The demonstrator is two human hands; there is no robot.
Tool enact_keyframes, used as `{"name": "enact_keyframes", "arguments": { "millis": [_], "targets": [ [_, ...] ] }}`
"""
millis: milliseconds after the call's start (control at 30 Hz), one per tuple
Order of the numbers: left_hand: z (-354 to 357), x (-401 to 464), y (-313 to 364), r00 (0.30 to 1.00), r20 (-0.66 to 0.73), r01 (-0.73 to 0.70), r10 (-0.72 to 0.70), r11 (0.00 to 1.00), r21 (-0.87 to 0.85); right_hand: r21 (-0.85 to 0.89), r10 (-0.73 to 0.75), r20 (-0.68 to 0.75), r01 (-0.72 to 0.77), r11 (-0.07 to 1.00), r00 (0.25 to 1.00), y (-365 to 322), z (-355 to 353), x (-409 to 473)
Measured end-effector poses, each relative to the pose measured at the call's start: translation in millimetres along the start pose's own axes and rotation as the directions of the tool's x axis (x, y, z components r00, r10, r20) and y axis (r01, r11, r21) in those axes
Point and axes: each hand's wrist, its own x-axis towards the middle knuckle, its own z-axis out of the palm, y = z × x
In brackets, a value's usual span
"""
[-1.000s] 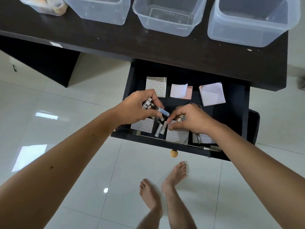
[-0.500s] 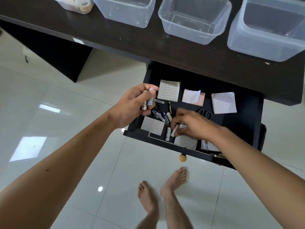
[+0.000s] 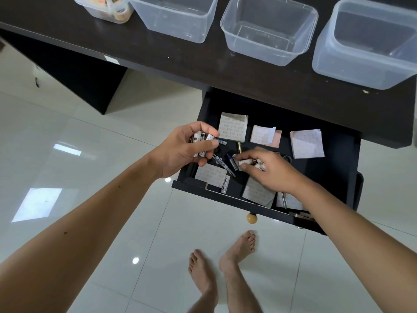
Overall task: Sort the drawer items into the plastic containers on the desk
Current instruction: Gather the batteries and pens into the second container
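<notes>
An open black drawer [image 3: 338, 177] under the dark desk [image 3: 203, 64] holds loose batteries [image 3: 225, 184], several sticky-note pads [image 3: 232, 129] and scissors, mostly hidden under my right hand. My left hand [image 3: 182, 150] hovers over the drawer's left edge, shut on a bunch of batteries [image 3: 199, 138]. My right hand [image 3: 268, 170] reaches into the drawer's middle and pinches batteries [image 3: 248, 163] between its fingertips. Three empty clear plastic containers [image 3: 268, 30] stand on the desk above, plus one at the far left holding tape rolls [image 3: 106, 7].
The drawer has a round wooden knob [image 3: 251, 218] on its front. My bare feet [image 3: 223, 263] stand on the white tiled floor below it. A dark desk side panel [image 3: 79, 86] stands to the left.
My left hand has lifted with its batteries toward the drawer's left edge. My right hand has shifted in the drawer and gathered more batteries. The camera view has tilted up slightly.
</notes>
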Motion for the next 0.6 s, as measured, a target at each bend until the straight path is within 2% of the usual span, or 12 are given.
{"name": "enact_keyframes", "arguments": {
  "millis": [200,333,400,500,600],
  "targets": [
    [9.7,-1.1,3.4,0.998,-0.03,-0.046,0.054,0.972,0.23,0.145,0.143,-0.063,-0.133,0.981,0.988,-4.7,4.1,6.9],
    [21.0,4.4,0.9,0.997,0.008,-0.067,0.072,0.88,0.47,0.233,0.241,-0.045,-0.224,0.946,0.97,-6.4,8.2,7.0],
    [27.2,7.9,-0.8,0.996,0.032,-0.089,0.085,0.849,0.52,0.192,0.251,-0.078,-0.232,0.953,0.965,-7.0,9.7,6.8],
    [31.3,11.5,-3.2,0.992,0.048,-0.126,0.119,0.829,0.545,0.053,0.19,-0.173,-0.184,0.982,0.966,-7.3,14.5,8.2],
    [31.1,13.6,-6.1,0.99,0.039,-0.135,0.136,0.827,0.546,-0.06,0.188,-0.179,-0.201,0.978,0.966,-10.7,19.3,10.4]
  ]
}}
